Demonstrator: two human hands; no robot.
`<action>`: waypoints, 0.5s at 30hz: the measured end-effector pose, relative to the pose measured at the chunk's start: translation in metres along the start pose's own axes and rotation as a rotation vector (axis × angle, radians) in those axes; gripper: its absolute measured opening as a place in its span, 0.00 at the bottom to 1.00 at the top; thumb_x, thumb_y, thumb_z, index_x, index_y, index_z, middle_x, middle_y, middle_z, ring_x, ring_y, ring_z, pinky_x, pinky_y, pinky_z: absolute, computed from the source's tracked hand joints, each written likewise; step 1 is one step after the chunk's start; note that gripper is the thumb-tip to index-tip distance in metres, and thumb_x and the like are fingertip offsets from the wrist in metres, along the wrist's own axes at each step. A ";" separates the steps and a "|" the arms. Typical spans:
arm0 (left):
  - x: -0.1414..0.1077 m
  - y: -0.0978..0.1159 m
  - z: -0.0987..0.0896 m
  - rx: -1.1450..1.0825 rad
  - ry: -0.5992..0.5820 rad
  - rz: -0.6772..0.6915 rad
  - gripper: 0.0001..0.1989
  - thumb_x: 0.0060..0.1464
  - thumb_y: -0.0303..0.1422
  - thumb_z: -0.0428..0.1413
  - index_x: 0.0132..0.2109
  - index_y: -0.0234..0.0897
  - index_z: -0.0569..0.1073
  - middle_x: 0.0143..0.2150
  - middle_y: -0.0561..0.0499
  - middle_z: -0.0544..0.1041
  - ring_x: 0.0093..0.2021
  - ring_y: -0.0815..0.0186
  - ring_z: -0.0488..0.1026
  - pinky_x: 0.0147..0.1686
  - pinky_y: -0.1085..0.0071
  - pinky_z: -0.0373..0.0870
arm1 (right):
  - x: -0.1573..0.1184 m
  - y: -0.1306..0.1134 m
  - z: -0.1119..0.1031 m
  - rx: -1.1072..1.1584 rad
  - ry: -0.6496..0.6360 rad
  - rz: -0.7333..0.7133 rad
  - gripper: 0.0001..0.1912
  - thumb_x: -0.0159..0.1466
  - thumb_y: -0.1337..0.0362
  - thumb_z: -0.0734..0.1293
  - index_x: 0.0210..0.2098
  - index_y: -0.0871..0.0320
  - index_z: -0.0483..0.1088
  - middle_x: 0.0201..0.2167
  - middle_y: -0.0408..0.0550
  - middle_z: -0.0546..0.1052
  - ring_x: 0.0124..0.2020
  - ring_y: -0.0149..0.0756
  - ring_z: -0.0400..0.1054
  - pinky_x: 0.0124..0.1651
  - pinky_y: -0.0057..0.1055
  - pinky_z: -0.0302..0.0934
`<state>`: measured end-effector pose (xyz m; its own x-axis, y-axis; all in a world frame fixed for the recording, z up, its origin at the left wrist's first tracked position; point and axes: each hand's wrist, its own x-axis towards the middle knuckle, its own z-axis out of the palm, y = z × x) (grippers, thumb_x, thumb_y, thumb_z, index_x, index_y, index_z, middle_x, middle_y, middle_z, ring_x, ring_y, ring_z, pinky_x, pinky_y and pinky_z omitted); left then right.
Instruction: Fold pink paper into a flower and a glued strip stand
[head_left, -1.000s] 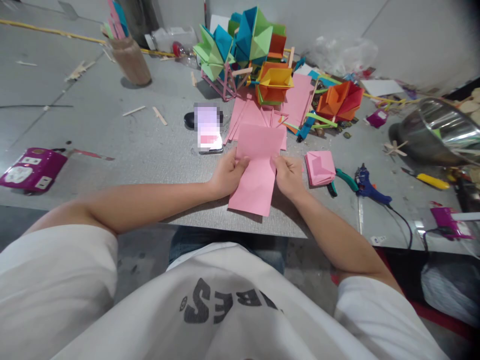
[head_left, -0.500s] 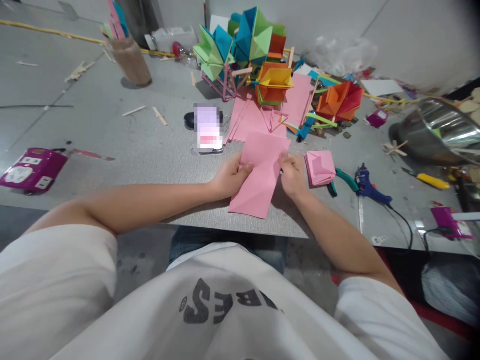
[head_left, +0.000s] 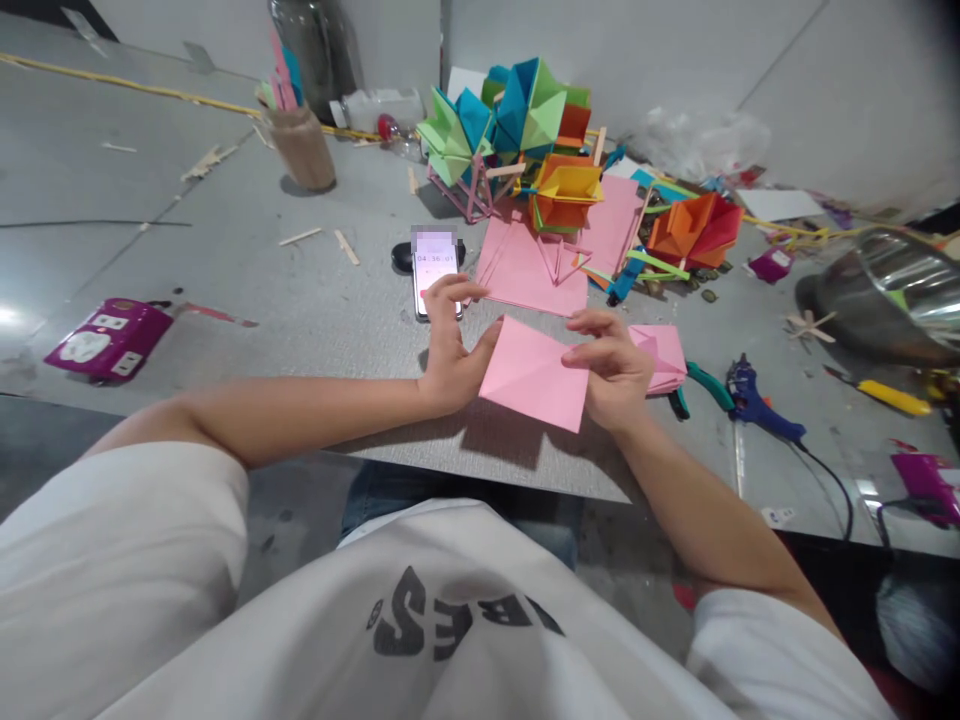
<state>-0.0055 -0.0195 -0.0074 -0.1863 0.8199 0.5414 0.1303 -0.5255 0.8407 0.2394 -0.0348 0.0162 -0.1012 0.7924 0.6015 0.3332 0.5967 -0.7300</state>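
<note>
A pink paper (head_left: 534, 378), now a smaller folded shape, is held above the table's front edge. My right hand (head_left: 611, 370) grips its right side between thumb and fingers. My left hand (head_left: 454, 355) has its fingers spread, with the thumb against the paper's upper left corner. Behind the paper lie flat pink sheets (head_left: 525, 265) with thin pink strips on them. Just right of my right hand rests a stack of folded pink paper (head_left: 664, 358), partly hidden by that hand.
Left of the sheets lies a phone (head_left: 436, 270) on a black object. Colourful folded paper models (head_left: 525, 110) stand at the back. Pliers (head_left: 709, 385), a blue glue gun (head_left: 757, 400), a yellow-handled knife (head_left: 892, 396) and a metal bowl (head_left: 862, 300) are on the right; a purple power socket (head_left: 109, 338) sits left.
The long pink sheet has become a shorter folded piece. My left hand's fingers have opened and lifted, and my right hand has moved slightly right. The view has shifted.
</note>
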 end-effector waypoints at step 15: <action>0.009 -0.014 0.008 -0.504 -0.439 -0.527 0.36 0.59 0.51 0.77 0.63 0.41 0.71 0.37 0.51 0.88 0.33 0.62 0.85 0.34 0.66 0.80 | 0.007 0.023 -0.008 -0.112 -0.098 -0.043 0.12 0.66 0.61 0.74 0.49 0.42 0.85 0.71 0.49 0.76 0.76 0.57 0.67 0.78 0.65 0.64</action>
<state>-0.0013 -0.0030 -0.0139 0.3075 0.9448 0.1128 -0.3359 -0.0031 0.9419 0.2540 -0.0166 0.0056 -0.2068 0.7783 0.5929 0.4287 0.6168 -0.6601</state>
